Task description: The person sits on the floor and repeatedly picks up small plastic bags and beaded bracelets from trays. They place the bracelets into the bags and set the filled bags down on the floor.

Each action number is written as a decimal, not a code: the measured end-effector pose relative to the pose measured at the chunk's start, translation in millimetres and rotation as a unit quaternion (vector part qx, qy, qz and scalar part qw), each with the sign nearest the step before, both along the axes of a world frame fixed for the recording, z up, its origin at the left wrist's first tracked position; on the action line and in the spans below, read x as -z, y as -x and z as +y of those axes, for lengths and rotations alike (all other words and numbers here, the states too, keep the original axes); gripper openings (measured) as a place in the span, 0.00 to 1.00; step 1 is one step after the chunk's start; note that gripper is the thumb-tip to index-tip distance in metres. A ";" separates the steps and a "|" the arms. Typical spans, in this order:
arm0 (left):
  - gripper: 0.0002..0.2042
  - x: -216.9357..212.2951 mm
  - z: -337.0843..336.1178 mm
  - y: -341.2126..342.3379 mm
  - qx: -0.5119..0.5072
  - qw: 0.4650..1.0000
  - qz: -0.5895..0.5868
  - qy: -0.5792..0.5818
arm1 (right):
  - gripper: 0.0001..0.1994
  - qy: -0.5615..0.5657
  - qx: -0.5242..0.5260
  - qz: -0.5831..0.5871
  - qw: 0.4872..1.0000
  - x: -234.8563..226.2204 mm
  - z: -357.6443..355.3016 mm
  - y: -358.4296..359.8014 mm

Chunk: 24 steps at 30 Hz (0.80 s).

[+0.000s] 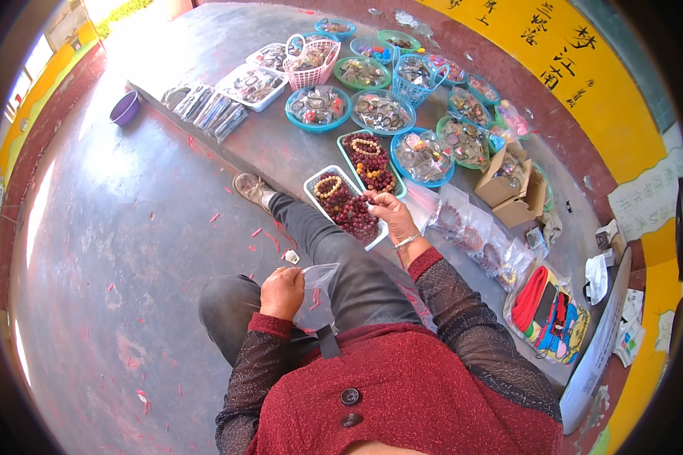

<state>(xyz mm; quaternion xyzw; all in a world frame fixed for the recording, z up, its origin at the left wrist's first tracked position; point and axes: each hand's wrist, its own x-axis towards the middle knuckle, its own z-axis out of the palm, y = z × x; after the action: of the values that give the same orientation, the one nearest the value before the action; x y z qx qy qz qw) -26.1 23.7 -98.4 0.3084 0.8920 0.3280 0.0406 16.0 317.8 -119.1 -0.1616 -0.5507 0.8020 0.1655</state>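
Note:
My left hand [282,293], closed in front of my knee, grips a small clear plastic bag [322,274] that sticks out to the right. My right hand [393,215], with a bracelet at the wrist, reaches over a white tray [310,188]. Its thumb and fingers are pinched at a dark red bead bracelet [363,215] at the right side of the tray. Many similar bracelets fill this tray, with a pale yellow bead bracelet [328,186] on top. Just behind, a pale green tray [344,144] holds more dark red, orange and pale bead bracelets.
Round basins [316,130] and baskets [311,80] of bagged small goods crowd the raised ledge. Rows of clear bags [470,235], an open cardboard box [501,189] and colourful cloth items [546,303] lie to the right. A purple basin [125,108] stands at far left.

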 end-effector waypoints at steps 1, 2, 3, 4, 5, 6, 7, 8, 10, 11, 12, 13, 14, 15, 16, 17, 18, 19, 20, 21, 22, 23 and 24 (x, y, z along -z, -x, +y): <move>0.08 -0.6 -0.3 -0.3 0.000 1.000 0.001 0.000 | 0.05 0.059 0.000 0.025 0.998 -13.4 -0.5 -4.1; 0.08 -1.1 -0.7 -0.6 -0.001 1.000 0.001 0.001 | 0.06 0.117 0.000 0.050 0.992 -23.0 0.1 -7.9; 0.08 -1.5 -0.9 -0.9 0.000 1.000 0.003 0.000 | 0.06 0.155 -0.001 0.072 0.985 -30.2 1.6 -12.5; 0.08 -1.8 -1.2 -1.1 0.000 1.000 0.006 0.000 | 0.07 0.225 -0.001 0.092 0.970 -36.3 -0.8 -15.6; 0.08 -1.9 -1.8 -1.3 0.000 1.000 0.008 -0.001 | 0.08 0.293 -0.002 0.112 0.949 -42.7 -4.7 -19.4; 0.08 -1.1 -1.8 -1.1 0.004 1.000 0.009 -0.001 | 0.10 0.360 -0.002 0.132 0.924 -49.0 -8.6 -23.8; 0.08 0.5 -2.1 -0.8 0.008 1.000 0.010 -0.002 | 0.15 0.381 0.010 0.087 0.920 -52.8 -14.8 -26.3; 0.07 0.9 -1.8 -0.6 0.011 1.000 0.010 -0.002 | 0.18 0.418 -0.042 0.099 0.902 -47.8 -19.2 -30.3; 0.08 -0.9 -0.5 0.1 0.012 1.000 0.013 -0.009 | 0.21 0.449 -0.092 0.112 0.882 -24.2 -21.3 -36.4; 0.08 -1.7 -0.3 -0.2 0.012 1.000 0.014 -0.012 | 0.22 0.472 -0.111 0.122 0.866 -15.3 -17.5 -36.6; 0.08 -1.2 -3.0 -1.5 0.008 1.000 0.008 -0.003 | 0.22 0.464 -0.093 0.112 0.874 -24.9 -25.7 -35.7; 0.08 -1.7 -3.8 -1.9 0.006 1.000 0.002 0.004 | 0.22 0.453 -0.073 0.102 0.883 -48.3 -39.0 -35.4; 0.08 -3.5 -3.6 -1.7 0.008 1.000 -0.002 0.010 | 0.21 0.440 -0.051 0.096 0.891 -62.3 -47.2 -34.6; 0.08 -3.8 -3.3 -1.0 0.009 1.000 0.002 0.006 | 0.21 0.479 -0.074 0.078 0.871 -55.8 -50.2 -36.0; 0.09 -1.6 -4.4 -1.1 0.007 1.000 0.005 0.001 | 0.22 0.442 -0.091 0.057 0.891 -51.1 -55.3 -39.6; 0.09 -0.9 -4.8 0.0 0.006 1.000 0.008 -0.004 | 0.23 0.445 -0.104 0.066 0.887 -48.7 -57.3 -42.9; 0.09 -0.2 -4.8 -0.6 0.010 1.000 0.005 0.000 | 0.24 0.451 -0.115 0.068 0.882 -48.5 -59.9 -47.5; 0.09 -1.1 -3.4 1.0 0.014 1.000 0.002 0.004 | 0.24 0.461 -0.123 0.093 0.874 -50.0 -58.1 -48.2; 0.09 -0.4 -3.2 0.5 0.018 1.000 -0.001 0.008 | 0.24 0.471 -0.130 0.118 0.865 -52.7 -55.6 -48.9; 0.08 -1.8 -3.5 0.1 0.012 1.000 -0.001 0.002 | 0.24 0.457 -0.125 0.098 0.875 -59.9 -54.9 -49.2; 0.08 -2.7 -3.5 -1.9 0.006 1.000 -0.002 -0.004 | 0.23 0.450 -0.136 0.074 0.879 -58.8 -56.0 -49.2; 0.07 -3.7 -3.6 -2.3 0.000 1.000 -0.003 -0.009 | 0.23 0.443 -0.147 0.050 0.883 -55.4 -58.1 -50.2; 0.07 -2.3 -3.9 -2.0 0.001 1.000 0.002 -0.010 | 0.22 0.435 -0.158 0.022 0.886 -55.3 -61.3 -51.7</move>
<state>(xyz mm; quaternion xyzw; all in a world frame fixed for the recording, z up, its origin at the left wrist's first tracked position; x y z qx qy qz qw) -24.1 19.8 -96.2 0.3105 0.8885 0.3359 0.0361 67.7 256.5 -63.8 -0.1104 -0.1609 0.9800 -0.0384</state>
